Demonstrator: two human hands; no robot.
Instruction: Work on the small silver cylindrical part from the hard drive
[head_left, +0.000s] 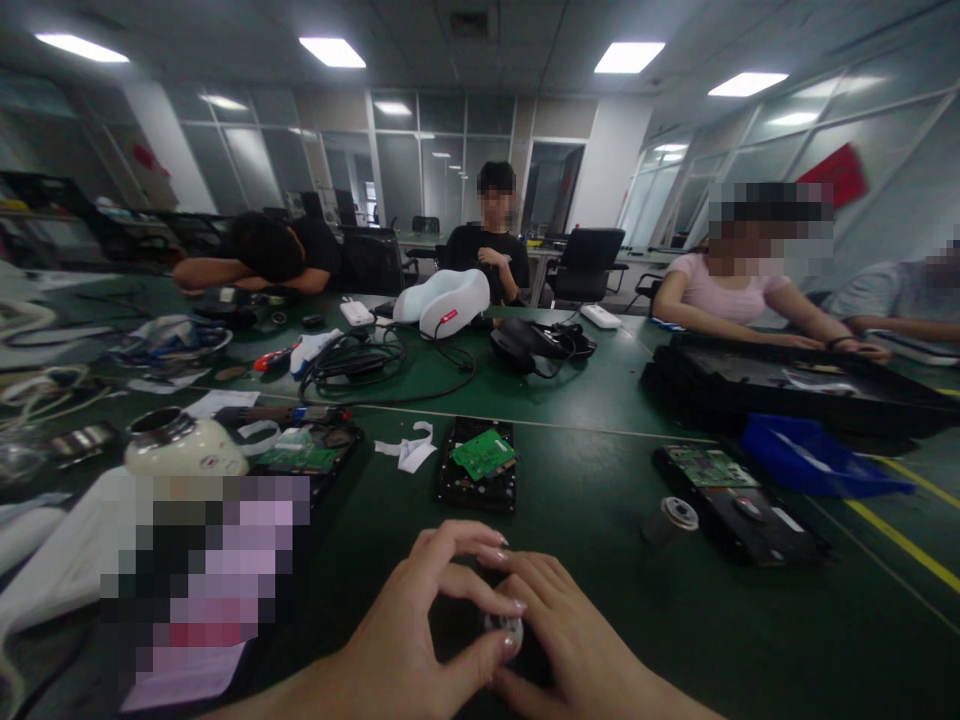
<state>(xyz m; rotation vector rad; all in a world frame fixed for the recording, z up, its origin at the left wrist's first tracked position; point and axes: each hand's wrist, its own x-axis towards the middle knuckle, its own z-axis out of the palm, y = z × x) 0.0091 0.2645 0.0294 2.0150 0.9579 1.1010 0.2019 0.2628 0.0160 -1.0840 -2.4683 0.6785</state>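
My left hand pinches a small round, silvery part between thumb and forefinger, near the table's front edge. Close against it, my right hand is closed around the same part, its fingers curled and partly hidden. Most of the part lies behind my fingers, so its kind cannot be made out. Just beyond my hands lies a black hard drive with a loose green circuit board on top. To the right stands a metal cylinder with a round, shiny top.
Another hard drive lies at right beside a blue plastic tray. A large black tray stands behind. At left are a cream-coloured pot-like housing and a pixelated pink object. Cables and a neck pillow lie farther back; several people sit around.
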